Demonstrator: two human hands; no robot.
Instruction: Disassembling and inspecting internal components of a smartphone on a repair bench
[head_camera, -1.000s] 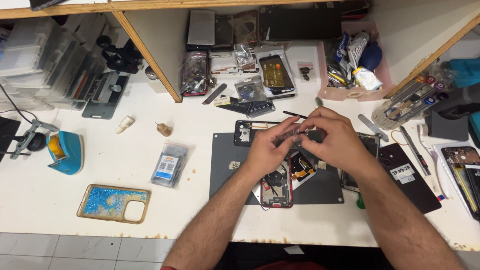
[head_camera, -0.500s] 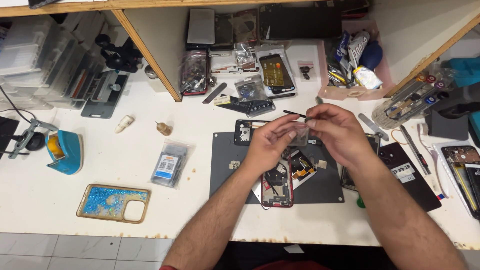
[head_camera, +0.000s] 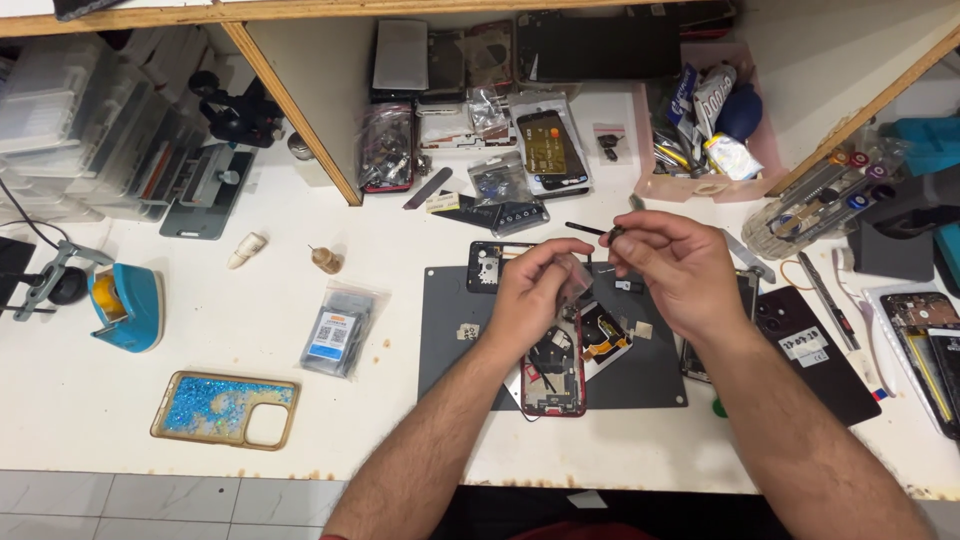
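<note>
Nearest us, our two forearms rise from six o'clock and meet above the grey mat (head_camera: 450, 345). Our left hand (head_camera: 530, 295) pinches a small clear piece (head_camera: 575, 275) between thumb and fingers; what the piece is we cannot tell. Our right hand (head_camera: 675, 270) is closed on a thin dark tool (head_camera: 590, 229), whose tip points to nine o'clock over the left fingers. We judge the hands are lifted off the mat so the small piece can be worked in the air, close to the eyes.

Under them, at six o'clock of the hands, lies the opened red phone (head_camera: 552, 375), face up on the mat, likely kept there so loose parts stay on the dark surface. A black frame (head_camera: 488, 265) lies at the mat's eleven o'clock corner.

At eight o'clock, well apart, a glitter case (head_camera: 225, 408) sits near the bench (head_camera: 200, 330) front edge, with a bagged part (head_camera: 335, 335) just beyond. That left stretch of bench has open room for the elbows. At three o'clock a black phone (head_camera: 820, 350) and tweezers (head_camera: 815, 285) crowd the right side.

Farther off, at nine o'clock, stands a blue holder (head_camera: 125, 305). At one o'clock a pink tray (head_camera: 700, 130) holds tools, and at twelve o'clock spare phones (head_camera: 545, 145) lie under the shelf (head_camera: 300, 110).
</note>
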